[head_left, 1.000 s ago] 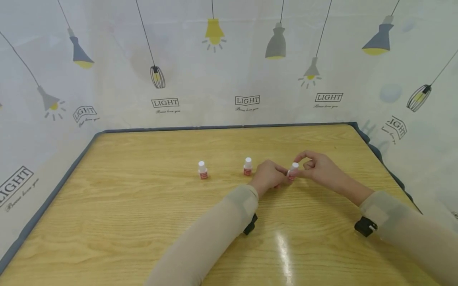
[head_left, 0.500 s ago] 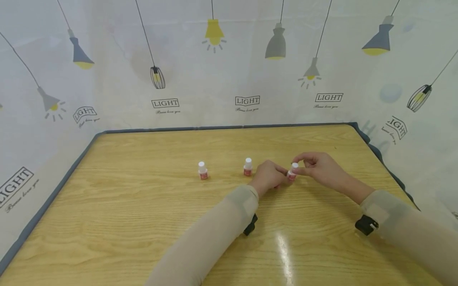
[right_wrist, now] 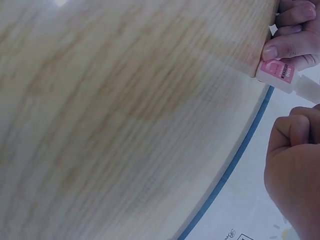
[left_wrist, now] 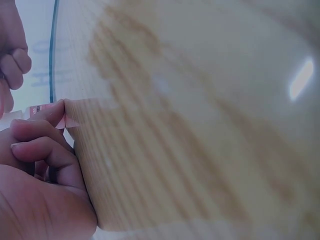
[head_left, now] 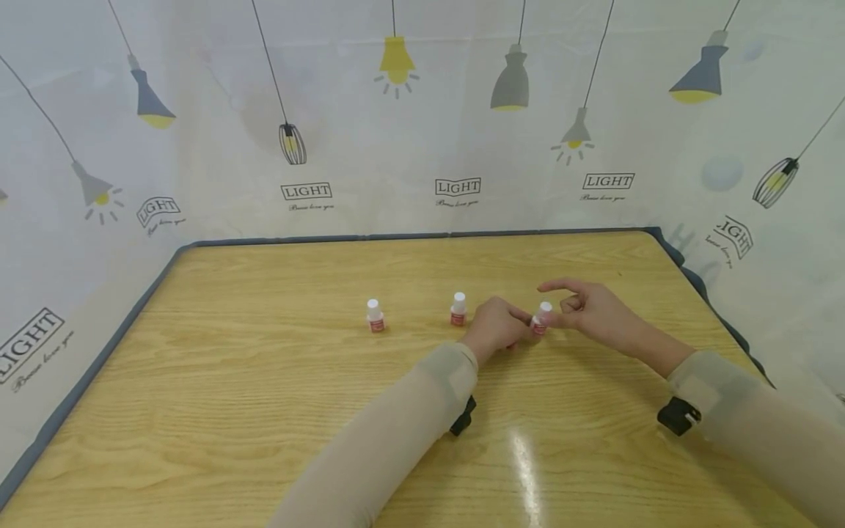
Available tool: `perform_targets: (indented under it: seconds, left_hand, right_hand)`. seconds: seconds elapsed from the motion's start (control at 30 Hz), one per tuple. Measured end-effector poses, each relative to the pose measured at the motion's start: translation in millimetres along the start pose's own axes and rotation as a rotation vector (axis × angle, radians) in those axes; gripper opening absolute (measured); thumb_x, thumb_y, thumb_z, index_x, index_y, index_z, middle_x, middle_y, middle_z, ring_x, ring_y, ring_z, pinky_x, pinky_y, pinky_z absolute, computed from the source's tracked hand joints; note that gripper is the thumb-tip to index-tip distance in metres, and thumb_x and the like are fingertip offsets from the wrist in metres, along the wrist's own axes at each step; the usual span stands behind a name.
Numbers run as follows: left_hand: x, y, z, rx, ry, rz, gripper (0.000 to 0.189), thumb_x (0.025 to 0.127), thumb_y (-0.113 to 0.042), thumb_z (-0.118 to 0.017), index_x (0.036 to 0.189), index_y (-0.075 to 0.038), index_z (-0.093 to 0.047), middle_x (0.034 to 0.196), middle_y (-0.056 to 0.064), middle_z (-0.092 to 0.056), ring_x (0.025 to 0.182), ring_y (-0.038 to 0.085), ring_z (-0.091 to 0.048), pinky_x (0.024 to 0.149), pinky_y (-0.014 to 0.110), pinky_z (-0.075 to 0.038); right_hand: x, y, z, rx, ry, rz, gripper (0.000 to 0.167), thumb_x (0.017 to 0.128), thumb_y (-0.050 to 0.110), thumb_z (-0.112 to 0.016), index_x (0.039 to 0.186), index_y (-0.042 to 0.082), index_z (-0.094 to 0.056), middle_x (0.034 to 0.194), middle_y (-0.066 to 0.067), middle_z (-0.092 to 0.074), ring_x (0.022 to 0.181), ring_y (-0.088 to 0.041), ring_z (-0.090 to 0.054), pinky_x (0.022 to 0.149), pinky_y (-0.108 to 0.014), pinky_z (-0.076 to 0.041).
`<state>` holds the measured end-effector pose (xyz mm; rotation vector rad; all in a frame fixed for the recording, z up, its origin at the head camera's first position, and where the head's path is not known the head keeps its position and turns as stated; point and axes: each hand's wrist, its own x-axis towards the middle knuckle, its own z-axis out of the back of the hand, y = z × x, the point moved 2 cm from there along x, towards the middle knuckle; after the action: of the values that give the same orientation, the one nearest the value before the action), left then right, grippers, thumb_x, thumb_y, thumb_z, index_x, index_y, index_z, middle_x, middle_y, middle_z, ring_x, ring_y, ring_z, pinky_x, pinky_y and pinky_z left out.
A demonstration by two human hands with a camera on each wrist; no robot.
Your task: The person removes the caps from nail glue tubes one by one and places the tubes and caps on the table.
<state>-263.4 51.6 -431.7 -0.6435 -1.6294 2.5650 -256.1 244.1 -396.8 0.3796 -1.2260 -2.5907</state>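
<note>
A small white plastic bottle (head_left: 539, 329) with a red-pink label and a white screw cap (head_left: 545, 306) stands on the right part of the table. My left hand (head_left: 495, 323) pinches it low down, between thumb and fingers. In the right wrist view, the left thumb rests by the bottle's (right_wrist: 277, 73) base. My right hand (head_left: 597, 317) is at the cap: its thumb overlaps the bottle's upper part, while the index finger stretches out beyond it, apart from the cap. The other right fingers are curled in. In the left wrist view the left fingers partly hide the bottle.
Two similar bottles stand upright to the left, one (head_left: 458, 309) close by the left hand and one (head_left: 375, 316) farther off. The wooden table (head_left: 231, 381) ends at a dark edging in front of a lamp-patterned curtain (head_left: 370, 147).
My right index finger bent in to the cap half a second ago and has now straightened away from it. The left hand and the bottle stay in place.
</note>
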Motion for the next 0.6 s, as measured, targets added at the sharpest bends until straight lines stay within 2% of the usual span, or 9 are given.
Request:
perform_targets:
  seconds: [0.1, 0.3, 0.6]
  left_hand:
    - [0.2, -0.1, -0.7, -0.004, 0.004, -0.003, 0.014, 0.085, -0.016, -0.091, 0.099, -0.016, -0.088, 0.060, 0.001, -0.066, 0.047, 0.010, -0.049, 0.052, 0.023, -0.042]
    - [-0.5, -0.2, -2.0, 0.025, -0.002, -0.003, 0.011, 0.086, -0.019, -0.091, 0.097, -0.017, -0.088, 0.059, 0.001, -0.065, 0.048, 0.011, -0.050, 0.055, 0.025, -0.042]
    - [-2.1, -1.2, -1.2, 0.038, -0.013, -0.002, 0.010, 0.086, -0.019, -0.090, 0.097, -0.018, -0.088, 0.057, 0.001, -0.063, 0.047, 0.011, -0.049, 0.057, 0.026, -0.042]
  right_hand:
    - [-0.4, 0.1, -0.3, 0.028, 0.006, -0.027, 0.062, 0.094, 0.041, -0.082, 0.141, 0.009, -0.056, 0.061, 0.008, -0.032, 0.052, -0.007, -0.024, 0.051, -0.028, -0.028]
    - [-1.4, -0.1, -3.1, 0.015, -0.034, -0.033, 0.045, 0.095, 0.041, -0.082, 0.120, 0.010, -0.060, 0.061, 0.007, -0.032, 0.052, -0.008, -0.027, 0.052, -0.028, -0.030]
    - [-2.2, 2.5, -3.5, -0.041, -0.067, -0.010, 0.037, 0.096, 0.041, -0.080, 0.115, 0.011, -0.070, 0.068, 0.004, -0.039, 0.055, -0.008, -0.030, 0.057, -0.030, -0.035]
